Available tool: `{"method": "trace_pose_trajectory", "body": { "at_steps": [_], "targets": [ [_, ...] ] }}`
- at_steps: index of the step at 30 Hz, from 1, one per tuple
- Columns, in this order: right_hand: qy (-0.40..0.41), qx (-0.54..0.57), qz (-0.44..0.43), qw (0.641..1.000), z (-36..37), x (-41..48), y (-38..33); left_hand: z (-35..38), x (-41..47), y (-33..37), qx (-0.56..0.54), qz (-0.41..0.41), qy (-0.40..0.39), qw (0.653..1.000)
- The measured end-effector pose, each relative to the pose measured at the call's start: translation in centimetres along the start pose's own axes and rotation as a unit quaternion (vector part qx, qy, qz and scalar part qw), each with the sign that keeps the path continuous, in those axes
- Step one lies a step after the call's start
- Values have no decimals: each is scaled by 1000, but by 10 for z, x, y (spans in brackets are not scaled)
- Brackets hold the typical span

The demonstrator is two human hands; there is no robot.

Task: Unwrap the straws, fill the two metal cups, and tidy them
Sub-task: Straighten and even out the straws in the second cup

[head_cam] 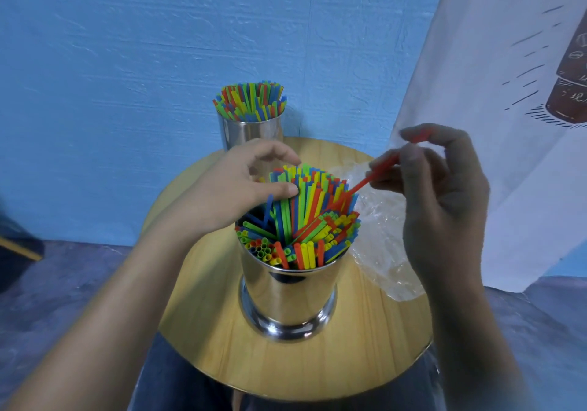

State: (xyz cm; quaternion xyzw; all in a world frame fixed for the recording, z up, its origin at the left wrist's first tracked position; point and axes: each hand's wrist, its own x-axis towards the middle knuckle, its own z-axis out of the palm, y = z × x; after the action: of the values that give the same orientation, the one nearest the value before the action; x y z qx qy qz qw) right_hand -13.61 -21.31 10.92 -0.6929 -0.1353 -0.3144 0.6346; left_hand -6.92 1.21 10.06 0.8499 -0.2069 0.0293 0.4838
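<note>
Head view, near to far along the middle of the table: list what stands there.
The near metal cup full of straws → far metal cup, also filled → blue wall.

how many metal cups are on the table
2. The near cup stands mid-table, packed with straws. The far cup stands at the round table's back edge, behind the left hand. None seems hidden.
</note>
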Motion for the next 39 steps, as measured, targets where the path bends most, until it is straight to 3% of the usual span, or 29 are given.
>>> {"method": "trace_pose_trajectory", "body": {
  "at_steps": [13,21,33,36,39],
  "targets": [
    [-154,-193,-17,969,2,-5,26,1,8,-1,48,28,-39,998],
    [-193,-171,27,966,0,-2,30,-2,9,6,48,39,-29,998],
    [-191,-165,19,967,0,-1,34,-15,3,18,-30,61,-12,998],
    [-189,-163,20,968,0,-1,34,-18,5,17,-65,80,29,994],
    [-190,-164,22,968,0,-1,34,-20,8,14,-158,94,126,975]
  ]
}}
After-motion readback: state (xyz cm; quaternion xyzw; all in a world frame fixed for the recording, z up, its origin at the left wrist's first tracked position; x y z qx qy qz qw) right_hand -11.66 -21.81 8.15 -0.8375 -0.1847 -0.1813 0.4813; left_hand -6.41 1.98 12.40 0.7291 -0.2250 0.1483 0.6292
